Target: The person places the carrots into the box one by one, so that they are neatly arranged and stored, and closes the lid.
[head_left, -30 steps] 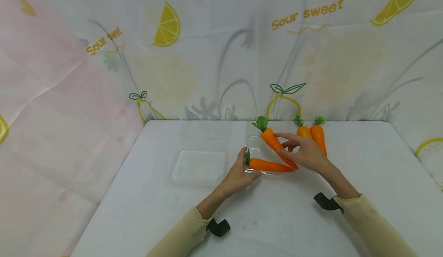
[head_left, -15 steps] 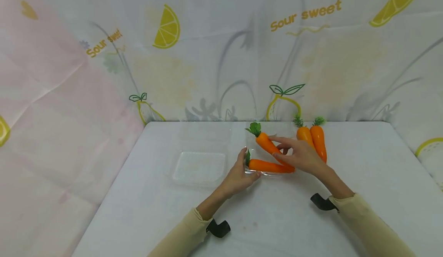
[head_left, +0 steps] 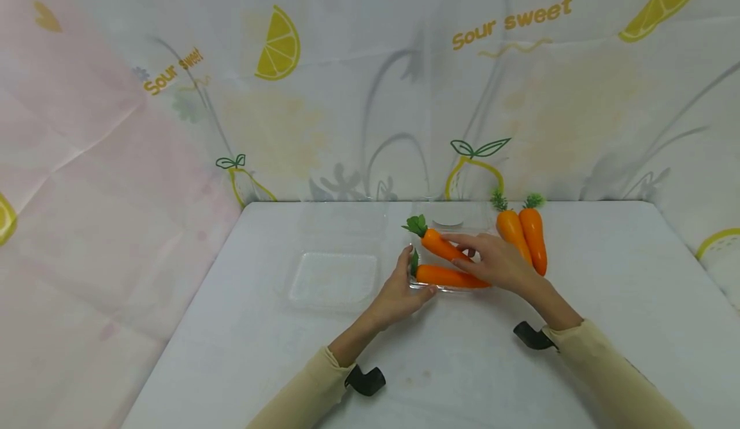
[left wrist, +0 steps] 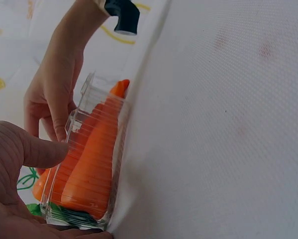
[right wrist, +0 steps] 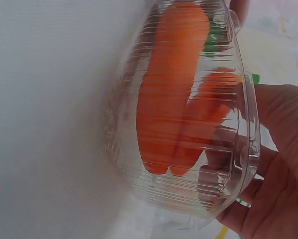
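In the head view, a clear plastic clamshell box [head_left: 457,289] stands on the white table with its lid raised at the back. My left hand [head_left: 399,297] grips the box's left end, thumb at the front rim. One orange carrot [head_left: 448,277] lies inside along the front wall, its green top at the left. My right hand [head_left: 500,263] pinches a second carrot [head_left: 436,243], leafy end up to the left, its lower part inside the box behind the first. In the right wrist view both carrots show through the ribbed wall, tips close together.
Another clear clamshell box [head_left: 332,280] with its lid up stands to the left. Two more carrots, one lighter orange [head_left: 512,231] and one deeper orange [head_left: 534,239], lie behind my right hand. A printed cloth [head_left: 347,95] hangs at the table's back edge.
My right hand has moved left and down with its carrot, bringing it lower into the box and closer to the carrot lying there. The left hand stays in place on the box.
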`<state>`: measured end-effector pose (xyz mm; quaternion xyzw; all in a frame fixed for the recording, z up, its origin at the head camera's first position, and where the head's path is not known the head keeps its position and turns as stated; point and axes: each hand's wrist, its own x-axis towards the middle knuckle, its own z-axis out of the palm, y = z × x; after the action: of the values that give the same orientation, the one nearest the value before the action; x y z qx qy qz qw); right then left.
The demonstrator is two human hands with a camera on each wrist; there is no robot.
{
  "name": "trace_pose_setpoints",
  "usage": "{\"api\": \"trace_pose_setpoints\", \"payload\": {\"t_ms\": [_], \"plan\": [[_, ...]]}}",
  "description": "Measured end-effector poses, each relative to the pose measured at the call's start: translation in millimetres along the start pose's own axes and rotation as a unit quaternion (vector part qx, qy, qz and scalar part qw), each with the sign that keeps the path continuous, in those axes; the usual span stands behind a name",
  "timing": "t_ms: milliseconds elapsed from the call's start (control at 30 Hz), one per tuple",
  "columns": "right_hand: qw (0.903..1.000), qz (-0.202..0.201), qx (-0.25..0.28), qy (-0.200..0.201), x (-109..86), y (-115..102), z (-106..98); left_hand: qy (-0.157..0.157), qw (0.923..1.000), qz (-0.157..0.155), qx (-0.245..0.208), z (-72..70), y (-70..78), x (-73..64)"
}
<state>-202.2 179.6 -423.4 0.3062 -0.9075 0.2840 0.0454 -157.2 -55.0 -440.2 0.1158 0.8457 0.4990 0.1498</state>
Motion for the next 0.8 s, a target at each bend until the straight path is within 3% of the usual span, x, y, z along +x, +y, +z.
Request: {"api": "trace_pose_setpoints", "payload": {"t_ms": [400, 800], "plan": [[0.9985, 0.009, -0.048, -0.026, -0.4, -2.3, 3.3, -0.004, 1.0000, -0.005, -0.004, -0.9, -0.3, 0.5], [0.9964, 0.023, -0.057, -0.059, 2.3, -5.0, 4.3, -0.003, 0.9999, 0.004, -0.010, -0.9, -0.2, 0.2]]}}
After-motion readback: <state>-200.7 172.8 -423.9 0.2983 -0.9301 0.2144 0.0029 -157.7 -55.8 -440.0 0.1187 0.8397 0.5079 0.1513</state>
